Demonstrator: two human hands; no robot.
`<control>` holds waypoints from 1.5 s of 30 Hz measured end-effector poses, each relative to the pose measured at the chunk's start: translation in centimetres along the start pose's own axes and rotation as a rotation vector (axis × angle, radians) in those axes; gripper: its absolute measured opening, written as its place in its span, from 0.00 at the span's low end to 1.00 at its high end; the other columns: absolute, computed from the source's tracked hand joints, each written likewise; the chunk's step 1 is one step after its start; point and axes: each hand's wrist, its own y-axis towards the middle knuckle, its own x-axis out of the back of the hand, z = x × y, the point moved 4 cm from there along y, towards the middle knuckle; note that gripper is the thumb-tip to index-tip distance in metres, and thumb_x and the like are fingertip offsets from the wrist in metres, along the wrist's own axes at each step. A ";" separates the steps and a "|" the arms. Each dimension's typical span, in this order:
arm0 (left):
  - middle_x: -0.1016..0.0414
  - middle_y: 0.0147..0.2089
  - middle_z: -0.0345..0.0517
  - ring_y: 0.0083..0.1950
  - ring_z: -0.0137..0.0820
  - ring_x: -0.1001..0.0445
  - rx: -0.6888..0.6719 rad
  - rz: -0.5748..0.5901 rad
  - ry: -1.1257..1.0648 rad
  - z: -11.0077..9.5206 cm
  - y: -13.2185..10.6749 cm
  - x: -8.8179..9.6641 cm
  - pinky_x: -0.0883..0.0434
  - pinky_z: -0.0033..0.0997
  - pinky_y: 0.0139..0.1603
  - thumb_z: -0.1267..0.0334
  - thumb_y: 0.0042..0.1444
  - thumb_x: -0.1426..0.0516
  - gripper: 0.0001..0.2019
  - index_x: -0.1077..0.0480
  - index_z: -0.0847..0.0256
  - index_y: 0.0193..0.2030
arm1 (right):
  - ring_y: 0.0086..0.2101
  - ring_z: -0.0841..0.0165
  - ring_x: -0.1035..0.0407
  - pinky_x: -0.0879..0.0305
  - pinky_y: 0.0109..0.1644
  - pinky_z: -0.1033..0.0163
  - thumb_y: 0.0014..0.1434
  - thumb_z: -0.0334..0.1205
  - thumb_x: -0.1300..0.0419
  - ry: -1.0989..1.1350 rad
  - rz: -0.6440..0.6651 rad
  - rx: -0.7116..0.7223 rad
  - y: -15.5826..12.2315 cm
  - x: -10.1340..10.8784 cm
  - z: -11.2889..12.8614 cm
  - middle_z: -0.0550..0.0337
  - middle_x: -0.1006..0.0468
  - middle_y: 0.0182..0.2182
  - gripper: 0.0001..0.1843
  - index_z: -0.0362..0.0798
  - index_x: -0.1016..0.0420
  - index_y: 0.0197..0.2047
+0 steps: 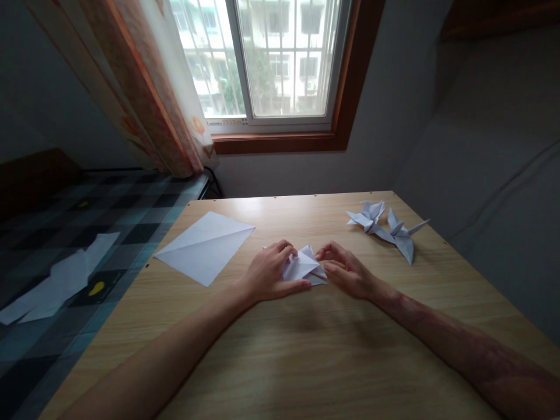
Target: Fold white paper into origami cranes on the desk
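A small sheet of white paper, folded into several layers with pointed flaps (300, 266), lies on the wooden table in front of me. My left hand (272, 269) rests over its left part, fingers on top and thumb along the near edge, holding it down. At the right edge of the folded paper is my right hand (345, 269), its fingers curled and a gap between thumb and forefinger. Its fingertips are close to the raised flaps; whether they touch is hard to tell. My left fingers hide part of the paper.
A creased square sheet (205, 248) lies at the table's left. Two folded paper cranes (368, 219) (401, 233) sit at the back right. Paper strips (65, 280) lie on the checked bed (26, 361). Beyond the wooden table (280, 361) are a window (284, 64) and curtain (144, 81).
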 end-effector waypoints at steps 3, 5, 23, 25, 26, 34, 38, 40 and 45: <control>0.22 0.53 0.50 0.46 0.42 0.20 0.047 -0.010 -0.019 -0.4 0.0 0.2 0.25 0.41 0.45 0.38 0.61 0.33 0.25 0.26 0.55 0.53 | 0.53 0.52 0.21 0.28 0.62 0.45 0.69 0.40 0.36 -0.350 -0.004 0.170 -0.1 -0.3 1.5 0.49 0.14 0.50 0.13 0.52 0.25 0.56; 0.22 0.52 0.49 0.44 0.41 0.20 0.086 -0.010 -0.017 -0.5 0.0 0.4 0.26 0.40 0.44 0.49 0.62 0.34 0.19 0.27 0.55 0.54 | 0.51 0.51 0.21 0.30 0.64 0.42 0.66 0.37 0.35 -0.504 0.028 0.259 -0.1 -0.7 2.2 0.48 0.14 0.49 0.15 0.52 0.23 0.56; 0.16 0.46 0.43 0.40 0.38 0.18 0.364 -0.095 0.011 1.5 0.6 3.5 0.30 0.34 0.39 0.62 0.62 0.38 0.06 0.24 0.53 0.45 | 0.68 0.51 0.28 0.33 0.73 0.42 0.73 0.47 0.36 -0.776 0.363 0.434 -0.4 -2.9 2.9 0.49 0.25 0.73 0.30 0.52 0.28 0.75; 0.15 0.44 0.42 0.39 0.38 0.19 0.374 -0.114 0.028 1.8 0.6 3.7 0.31 0.34 0.38 0.62 0.62 0.37 0.07 0.23 0.52 0.47 | 0.68 0.51 0.28 0.32 0.73 0.43 0.73 0.48 0.35 -0.774 0.363 0.446 -0.5 -2.9 2.9 0.49 0.25 0.72 0.31 0.53 0.28 0.75; 0.15 0.44 0.42 0.38 0.37 0.20 0.384 -0.119 0.024 2.1 0.6 3.9 0.31 0.34 0.38 0.61 0.61 0.37 0.08 0.22 0.52 0.47 | 0.68 0.50 0.28 0.33 0.73 0.43 0.73 0.48 0.35 -0.777 0.363 0.448 -0.5 -2.9 3.0 0.49 0.25 0.72 0.31 0.54 0.27 0.75; 0.16 0.44 0.44 0.34 0.31 0.22 0.419 -0.051 -0.240 4.8 1.1 5.0 0.28 0.31 0.37 0.63 0.57 0.39 0.11 0.18 0.58 0.45 | 0.67 0.49 0.27 0.34 0.75 0.40 0.73 0.49 0.35 -0.817 0.369 0.443 -0.6 -3.3 2.9 0.49 0.24 0.72 0.30 0.52 0.26 0.74; 0.19 0.39 0.43 0.33 0.30 0.26 0.352 -0.054 -0.387 5.1 1.3 4.9 0.29 0.28 0.34 0.64 0.55 0.40 0.12 0.19 0.61 0.44 | 0.67 0.51 0.27 0.34 0.75 0.42 0.72 0.47 0.33 -0.781 0.347 0.445 -0.6 -3.2 2.7 0.51 0.22 0.71 0.30 0.53 0.25 0.74; 0.21 0.36 0.42 0.33 0.29 0.28 0.312 -0.055 -0.411 5.1 1.4 5.0 0.30 0.27 0.34 0.65 0.53 0.41 0.12 0.20 0.61 0.43 | 0.67 0.51 0.27 0.34 0.75 0.42 0.71 0.46 0.33 -0.769 0.342 0.442 -0.6 -3.2 2.7 0.51 0.22 0.70 0.31 0.54 0.25 0.74; 0.30 0.28 0.36 0.29 0.27 0.35 0.313 0.020 -0.463 5.2 1.4 5.1 0.37 0.25 0.31 0.67 0.51 0.43 0.15 0.21 0.61 0.45 | 0.68 0.51 0.27 0.34 0.75 0.41 0.71 0.46 0.34 -0.761 0.340 0.425 -0.6 -3.1 2.9 0.51 0.21 0.70 0.30 0.54 0.24 0.74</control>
